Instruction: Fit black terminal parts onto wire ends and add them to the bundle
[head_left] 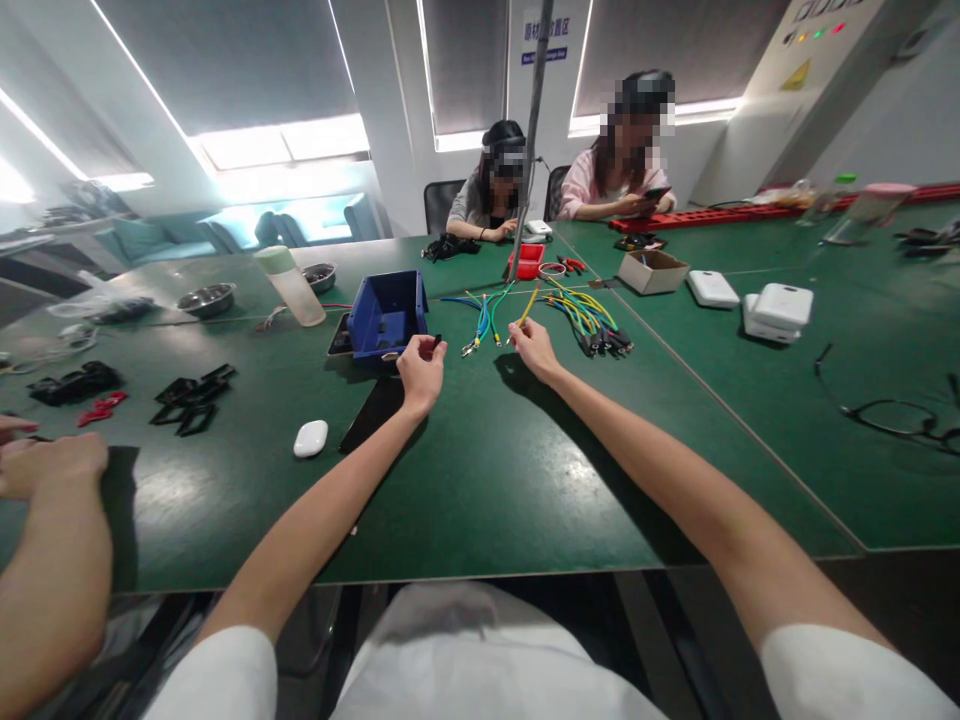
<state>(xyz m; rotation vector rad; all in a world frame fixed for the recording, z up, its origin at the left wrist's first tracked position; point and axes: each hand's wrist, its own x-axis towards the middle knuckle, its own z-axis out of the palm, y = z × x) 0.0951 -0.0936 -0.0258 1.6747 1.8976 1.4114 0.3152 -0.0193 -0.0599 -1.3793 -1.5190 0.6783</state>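
Note:
In front of the blue bin point(388, 318), my left hand point(421, 375) pinches a small black piece point(437, 341), too small to make out in kind. My right hand point(533, 350) is closed on a yellow wire point(530, 303), whose end shows below the fingertips. Between the hands lie loose blue and green wires point(484, 318) with metal ends. To the right of my right hand rests a bundle of yellow, green and blue wires point(589, 318) with black connectors point(606, 343) on their near ends. A dark flat phone-like object point(373, 414) lies under my left wrist.
A white earbud case point(310, 438) and black plastic frames point(193, 397) lie left. A bottle point(291, 287) stands behind. A red bin point(526, 262), cardboard box point(652, 271) and glasses point(900, 418) are farther right. A co-worker's arm point(56, 560) reaches in left; two people sit opposite.

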